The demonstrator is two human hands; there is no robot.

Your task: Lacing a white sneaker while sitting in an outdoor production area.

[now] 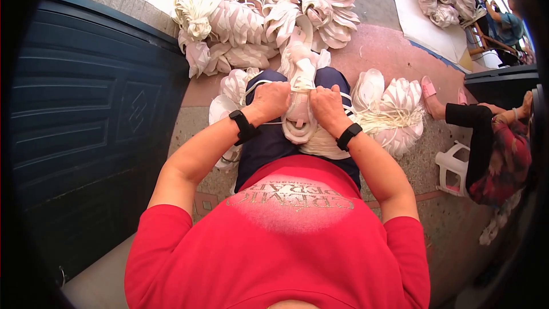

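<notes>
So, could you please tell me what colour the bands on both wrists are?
Black: the wrist bands show best in the head view.

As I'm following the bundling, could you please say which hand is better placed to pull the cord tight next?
Probably the left hand: its closed grip seems to hold the white cord running off leftwards, while the right hand presses the shoe-sole bundle.

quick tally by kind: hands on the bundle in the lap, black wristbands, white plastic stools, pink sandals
Hands on the white bundle: 2, left hand and right hand
Black wristbands: 2, left, right
White plastic stools: 1
Pink sandals: 1 clearly seen
Total: 6
</notes>
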